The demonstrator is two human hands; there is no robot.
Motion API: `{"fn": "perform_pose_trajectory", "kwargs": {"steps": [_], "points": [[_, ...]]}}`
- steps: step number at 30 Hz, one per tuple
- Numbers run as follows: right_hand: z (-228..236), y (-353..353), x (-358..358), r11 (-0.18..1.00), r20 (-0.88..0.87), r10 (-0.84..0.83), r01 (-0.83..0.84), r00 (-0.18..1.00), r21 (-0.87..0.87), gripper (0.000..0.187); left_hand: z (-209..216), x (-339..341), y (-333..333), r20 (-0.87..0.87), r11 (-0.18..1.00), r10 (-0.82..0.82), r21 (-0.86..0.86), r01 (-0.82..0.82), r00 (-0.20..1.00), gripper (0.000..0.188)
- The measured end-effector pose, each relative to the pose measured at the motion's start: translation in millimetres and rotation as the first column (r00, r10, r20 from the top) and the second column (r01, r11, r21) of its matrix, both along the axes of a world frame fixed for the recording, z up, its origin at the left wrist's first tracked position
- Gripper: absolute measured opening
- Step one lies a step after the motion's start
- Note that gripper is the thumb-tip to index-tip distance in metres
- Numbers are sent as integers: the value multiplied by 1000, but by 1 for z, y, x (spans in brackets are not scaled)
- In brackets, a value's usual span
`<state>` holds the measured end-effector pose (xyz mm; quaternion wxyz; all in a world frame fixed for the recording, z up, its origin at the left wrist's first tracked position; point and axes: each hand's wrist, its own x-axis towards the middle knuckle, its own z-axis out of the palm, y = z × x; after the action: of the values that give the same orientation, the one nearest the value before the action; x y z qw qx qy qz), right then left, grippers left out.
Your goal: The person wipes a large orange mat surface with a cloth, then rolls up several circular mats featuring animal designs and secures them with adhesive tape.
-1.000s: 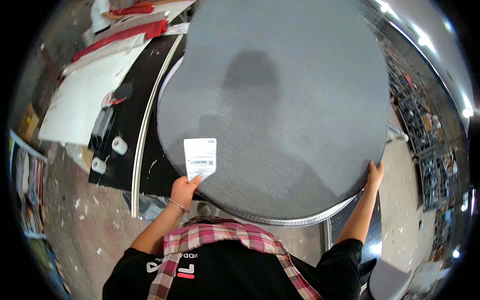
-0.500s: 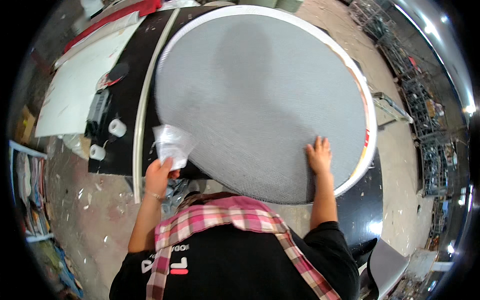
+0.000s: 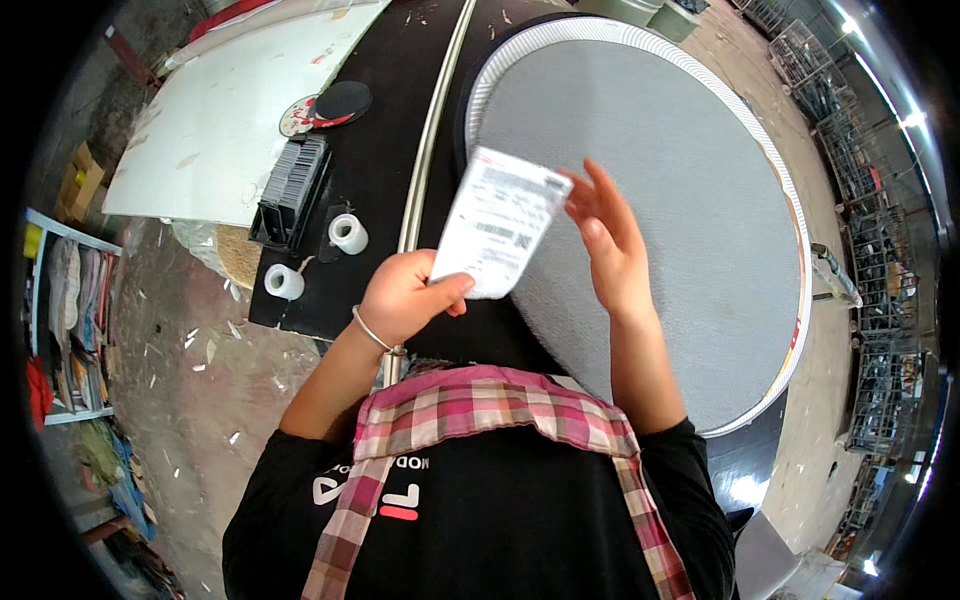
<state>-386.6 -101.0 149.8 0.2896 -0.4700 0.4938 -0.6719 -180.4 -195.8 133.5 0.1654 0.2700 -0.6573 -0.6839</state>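
My left hand (image 3: 405, 300) grips the lower left corner of a white printed label packet (image 3: 503, 225), thumb on top. The packet is held up in front of me, its printed face showing. My right hand (image 3: 612, 235) is raised at the packet's upper right corner, with fingers apart. Its fingertips overlap that corner in the picture; whether they touch it I cannot tell. Behind both hands lies a large round grey mat (image 3: 680, 200) with a white ribbed rim, on a black table (image 3: 400, 60).
A metal rail (image 3: 432, 130) runs along the table left of the mat. Beyond it are two white rolls (image 3: 348, 234), a black rack of thin pieces (image 3: 290, 190), dark round discs (image 3: 342, 102) and a white board (image 3: 230, 120). Wire cages (image 3: 885, 290) line the right side; shelves (image 3: 75, 310) stand left.
My right hand has lifted off the mat and come left to the packet. My left hand has raised the packet and turned its printed face up. The view has shifted left.
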Motion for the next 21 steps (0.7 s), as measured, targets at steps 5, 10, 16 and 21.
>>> {"fn": "perform_pose_trajectory", "kwargs": {"steps": [5, 10, 16, 21], "points": [[30, -43, 22, 724, -296, 499, -203, 814, 660, 25, -19, 19, -29, 275, 895, -183, -351, 276, 944, 23], [-23, -31, 20, 800, -243, 337, -140, 910, 584, 11, -47, 47, -71, 329, 848, -52, -484, 216, 943, 24], [-52, -2, -6, 914, 146, -104, 36, 984, 404, 14, -88, 133, -201, 403, 467, 803, -883, -43, 439, 22], [-46, 11, -9, 852, 61, -256, 196, 965, 485, 20, -113, 178, -235, 672, 684, 713, -729, 13, 197, 30]]}}
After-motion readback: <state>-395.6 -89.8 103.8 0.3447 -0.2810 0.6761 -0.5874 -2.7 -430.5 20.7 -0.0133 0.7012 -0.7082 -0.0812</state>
